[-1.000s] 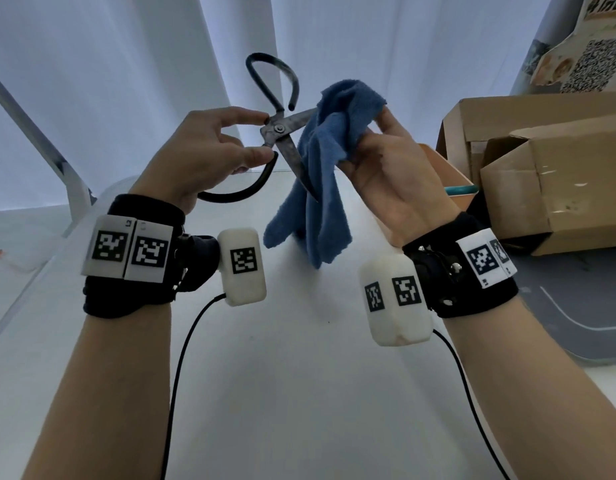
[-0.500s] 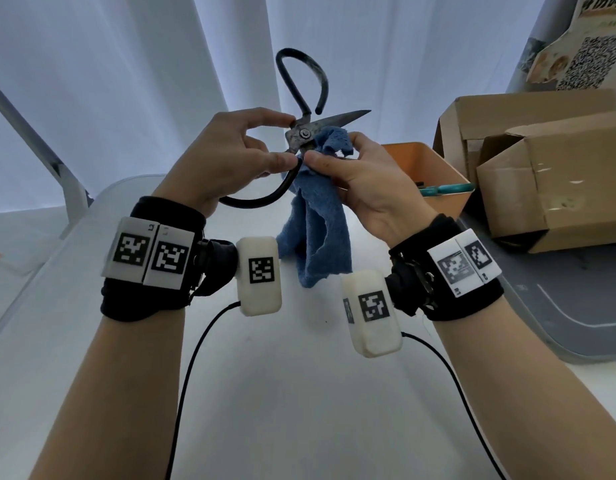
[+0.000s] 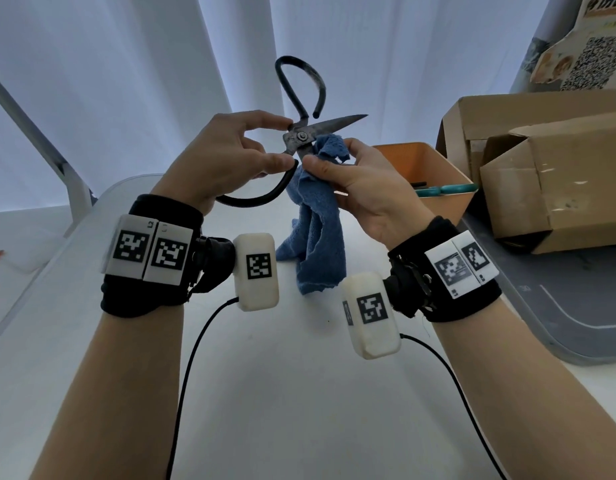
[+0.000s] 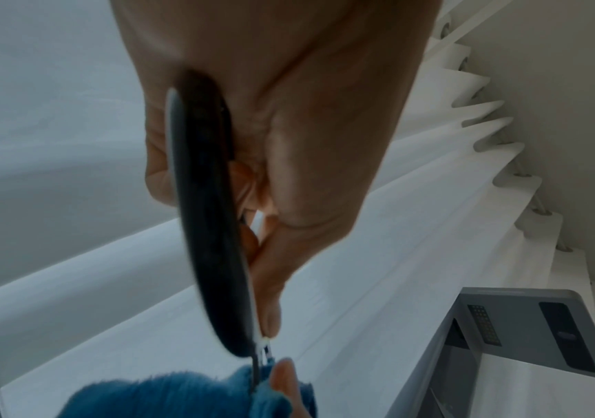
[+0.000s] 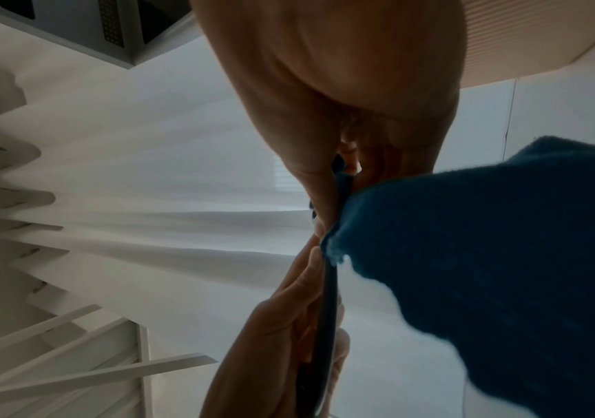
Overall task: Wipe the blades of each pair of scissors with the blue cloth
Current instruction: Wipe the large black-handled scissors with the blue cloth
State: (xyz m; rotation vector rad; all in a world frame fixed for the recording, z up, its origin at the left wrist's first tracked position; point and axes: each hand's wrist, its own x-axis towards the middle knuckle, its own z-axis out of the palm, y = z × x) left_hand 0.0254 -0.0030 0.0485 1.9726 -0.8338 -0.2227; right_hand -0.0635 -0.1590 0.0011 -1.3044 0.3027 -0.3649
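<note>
Black iron scissors (image 3: pixel 301 135) with large loop handles are held up above the white table (image 3: pixel 299 393), spread open. My left hand (image 3: pixel 230 157) pinches them at the pivot between thumb and forefinger; one bare blade points right and slightly up. My right hand (image 3: pixel 355 181) pinches the blue cloth (image 3: pixel 317 216) around the lower blade near the pivot, and that blade is hidden in the cloth. The cloth's loose end hangs to the table. In the left wrist view the dark handle loop (image 4: pixel 210 226) crosses my palm, with the cloth (image 4: pixel 181 396) below. The right wrist view shows the cloth (image 5: pixel 485 268) draped close.
An orange bin (image 3: pixel 427 178) stands at the right, with teal-handled scissors (image 3: pixel 441 191) lying on its rim. Behind it are cardboard boxes (image 3: pixel 542 168) on a grey tray (image 3: pixel 576 306). White curtains hang behind the table. Cables run from both wrist cameras.
The scissors have turned so the free blade points right instead of down. My right hand has slid the cloth in to the pivot and now pinches it over the other blade.
</note>
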